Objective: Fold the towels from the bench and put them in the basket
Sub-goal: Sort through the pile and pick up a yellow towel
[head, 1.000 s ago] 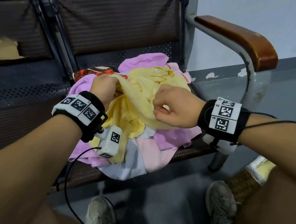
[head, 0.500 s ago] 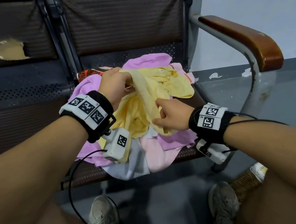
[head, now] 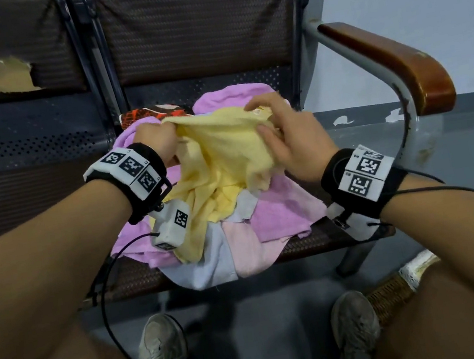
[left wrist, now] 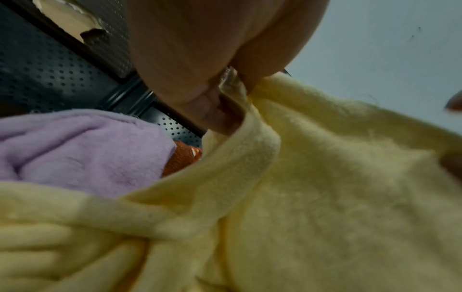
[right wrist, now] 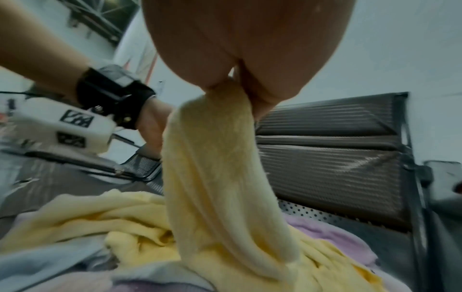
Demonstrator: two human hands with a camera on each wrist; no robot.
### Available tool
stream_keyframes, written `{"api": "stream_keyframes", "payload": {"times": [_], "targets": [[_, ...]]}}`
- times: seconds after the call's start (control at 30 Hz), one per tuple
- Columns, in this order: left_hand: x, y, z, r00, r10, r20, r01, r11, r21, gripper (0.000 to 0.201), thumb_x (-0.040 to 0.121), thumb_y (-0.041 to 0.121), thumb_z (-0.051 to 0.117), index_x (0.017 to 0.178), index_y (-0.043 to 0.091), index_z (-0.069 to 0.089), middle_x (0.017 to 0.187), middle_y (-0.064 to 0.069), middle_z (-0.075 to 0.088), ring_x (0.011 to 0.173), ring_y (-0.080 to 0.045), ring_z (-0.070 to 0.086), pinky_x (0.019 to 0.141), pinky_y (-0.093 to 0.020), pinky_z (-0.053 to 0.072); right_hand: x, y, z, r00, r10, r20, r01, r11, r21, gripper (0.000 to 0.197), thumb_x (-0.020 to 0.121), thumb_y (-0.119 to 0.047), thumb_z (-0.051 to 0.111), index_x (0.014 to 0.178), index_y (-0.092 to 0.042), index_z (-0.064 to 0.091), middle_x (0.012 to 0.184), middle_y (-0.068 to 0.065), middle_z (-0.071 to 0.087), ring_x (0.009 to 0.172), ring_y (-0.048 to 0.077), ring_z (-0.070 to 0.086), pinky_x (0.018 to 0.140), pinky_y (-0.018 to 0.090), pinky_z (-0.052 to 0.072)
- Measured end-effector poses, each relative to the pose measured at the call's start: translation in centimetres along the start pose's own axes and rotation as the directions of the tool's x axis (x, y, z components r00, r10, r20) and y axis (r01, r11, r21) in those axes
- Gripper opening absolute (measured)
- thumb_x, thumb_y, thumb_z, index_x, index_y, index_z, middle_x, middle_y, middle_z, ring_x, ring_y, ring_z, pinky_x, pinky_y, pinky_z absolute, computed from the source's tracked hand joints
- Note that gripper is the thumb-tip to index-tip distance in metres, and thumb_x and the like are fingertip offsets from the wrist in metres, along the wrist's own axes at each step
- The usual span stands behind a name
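Left hand (head: pixel 158 139) fist-gripping yellow towel (head: pixel 227 162) edge; right hand (head: pixel 291 136) pinching it, other fingers loose

No readable words, brands or numbers are showing anywhere. Only black-and-white square code markers are appearing: three on the left wrist band (head: pixel 132 174), one on the white camera box (head: pixel 171 225) hanging under that wrist, two on the right wrist band (head: pixel 363 173). In the right wrist view the box markers (right wrist: pixel 75 120) are blurring out, nothing legible.
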State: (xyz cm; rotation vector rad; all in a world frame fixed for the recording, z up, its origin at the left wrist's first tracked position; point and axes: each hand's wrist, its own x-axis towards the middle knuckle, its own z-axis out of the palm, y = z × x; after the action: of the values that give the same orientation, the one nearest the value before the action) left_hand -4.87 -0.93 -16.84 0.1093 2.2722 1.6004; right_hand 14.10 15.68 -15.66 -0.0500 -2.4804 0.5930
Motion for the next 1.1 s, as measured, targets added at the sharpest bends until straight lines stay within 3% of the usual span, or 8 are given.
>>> {"api": "stream_keyframes", "payload": {"times": [0.1, 0.2, 0.43, 0.6, 0.73, 0.83, 0.93, 1.1], "targets": [[-1.9, 1.2, 0.9, 0.996, -0.006, 0.086, 0.012, 0.997, -0.070, 0.035, 0.097, 0.014, 0.045, 0.128, 0.001, 0.057, 0.107, -0.009, 0.061, 0.098, -0.031, 0.066, 0.089, -0.047, 0.059, -0.3, -1.5, 0.8, 0.895, -0.107, 0.434, 0.155, 0.985, -0.076, 0.037, 0.089, -0.010, 0.039, 0.112, -0.025, 0.065, 0.077, -0.014, 0.054, 0.075, 0.006, 0.057, 0.072, 0.030, 0.050], [-3.4, 2.0, 2.1, 0.985, 0.009, 0.170, 0.021, 0.984, -0.175, 0.019, 0.101, 0.006, 0.039, 0.098, 0.009, 0.058, 0.092, -0.008, 0.061, 0.078, -0.022, 0.063, 0.070, -0.036, 0.059, -0.9, -2.3, 2.8, 0.716, 0.094, 0.692, 0.089, 0.971, -0.224, 0.037, 0.087, -0.010, 0.044, 0.096, -0.024, 0.077, 0.090, -0.005, 0.068, 0.094, 0.022, 0.065, 0.086, 0.038, 0.053], [-6.2, 3.3, 4.1, 0.954, 0.095, 0.285, 0.011, 0.937, -0.348, 0.029, 0.097, -0.001, 0.035, 0.108, -0.004, 0.061, 0.102, -0.018, 0.067, 0.070, -0.021, 0.066, 0.052, -0.021, 0.053, 1.0, -2.8, 5.5, 0.850, 0.437, 0.293, -0.438, 0.896, -0.068, 0.046, 0.085, -0.059, 0.049, 0.082, -0.017, 0.068, 0.085, 0.008, 0.070, 0.080, 0.029, 0.062, 0.070, 0.035, 0.050], [-5.8, 3.3, 3.8, 0.970, 0.179, 0.162, -0.092, 0.896, -0.435, 0.012, 0.094, -0.001, 0.049, 0.100, -0.001, 0.060, 0.090, -0.016, 0.067, 0.071, -0.020, 0.071, 0.059, -0.025, 0.057, 2.4, -1.6, 5.6, 0.795, 0.585, 0.160, -0.605, 0.752, 0.260, 0.030, 0.097, -0.024, 0.043, 0.096, -0.006, 0.067, 0.096, 0.011, 0.068, 0.089, 0.028, 0.061, 0.082, 0.036, 0.048], [-4.0, 2.8, 2.5, 0.979, 0.204, 0.020, -0.181, 0.909, -0.376, 0.022, 0.086, -0.006, 0.059, 0.069, 0.009, 0.056, 0.080, -0.014, 0.064, 0.080, -0.028, 0.071, 0.066, -0.032, 0.061, 2.8, -0.9, 4.8, 0.789, 0.613, 0.045, -0.564, 0.693, 0.449, 0.032, 0.096, -0.019, 0.040, 0.067, -0.014, 0.052, 0.065, 0.000, 0.050, 0.063, 0.016, 0.045, 0.062, 0.031, 0.035], [-3.2, 2.5, 1.8, 0.980, 0.187, -0.070, -0.200, 0.921, -0.333, 0.029, 0.082, -0.006, 0.058, 0.062, 0.012, 0.047, 0.077, -0.016, 0.061, 0.081, -0.034, 0.071, 0.063, -0.036, 0.061, 2.7, 0.4, 3.9, 0.830, 0.555, -0.054, -0.506, 0.790, 0.347, 0.041, 0.092, -0.017, 0.045, 0.053, -0.021, 0.034, 0.050, -0.011, 0.035, 0.054, 0.012, 0.034, 0.055, 0.031, 0.028], [-2.8, 2.5, 1.3, 0.973, 0.191, -0.128, -0.217, 0.945, -0.245, 0.024, 0.082, -0.002, 0.050, 0.065, 0.014, 0.045, 0.079, -0.017, 0.060, 0.084, -0.038, 0.071, 0.061, -0.039, 0.062, 2.0, 1.9, 3.3, 0.933, 0.356, 0.046, -0.354, 0.934, -0.049, 0.034, 0.091, -0.021, 0.049, 0.058, -0.014, 0.048, 0.055, -0.004, 0.043, 0.057, 0.018, 0.044, 0.056, 0.033, 0.033], [-2.2, 1.9, 0.7, 0.965, 0.231, -0.125, -0.248, 0.958, -0.147, 0.008, 0.068, 0.010, 0.042, 0.067, 0.018, 0.043, 0.083, -0.015, 0.054, 0.090, -0.041, 0.068, 0.073, -0.056, 0.060, 1.3, 3.0, 3.0, 0.913, 0.275, 0.302, -0.098, 0.865, -0.492, 0.036, 0.091, -0.035, 0.049, 0.059, -0.017, 0.048, 0.062, -0.002, 0.048, 0.064, 0.026, 0.053, 0.051, 0.028, 0.029]]}}
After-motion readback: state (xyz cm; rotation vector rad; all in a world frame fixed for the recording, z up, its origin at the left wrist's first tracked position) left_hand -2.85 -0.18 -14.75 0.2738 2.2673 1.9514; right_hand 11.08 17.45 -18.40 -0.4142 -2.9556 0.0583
